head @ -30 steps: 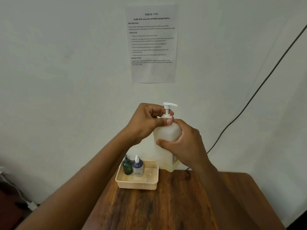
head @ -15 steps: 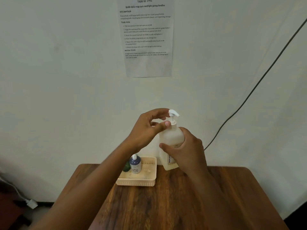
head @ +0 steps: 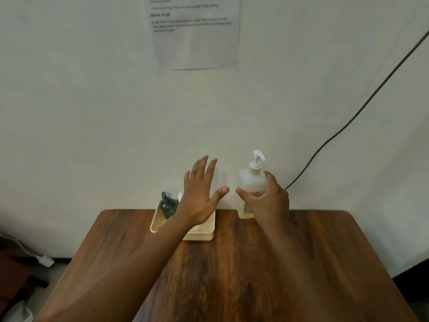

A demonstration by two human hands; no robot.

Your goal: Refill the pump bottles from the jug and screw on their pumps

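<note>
Wooden table [head: 232,275], dark-grained, set against a pale wall.

Pump bottle [head: 251,189]: translucent white, upright at the table's far edge by the wall, its white pump [head: 257,160] seated on the neck with the spout pointing right. A label runs down the lower front; its lettering is too small and blurred to read.

Right hand [head: 267,201]: wrapped around the pump bottle's body from the right side, thumb across the front.

Left hand [head: 199,196]: spread wide and flat, fingers extended toward the wall, holding nothing, hovering above the basket, apart from the bottle.

Basket [head: 157,220]: cream, perforated plastic, left of the pump bottle at the table's far edge. Contains a dark green bottle [head: 167,205] with a dark pump top, upright in the left rear corner; the rest of the interior is hidden by the left hand.

Printed sheet [head: 197,33] on the wall: heading "INITIAL STATE" legible, body text blurred.

Black cable [head: 362,105] running diagonally down the wall at right.
</note>
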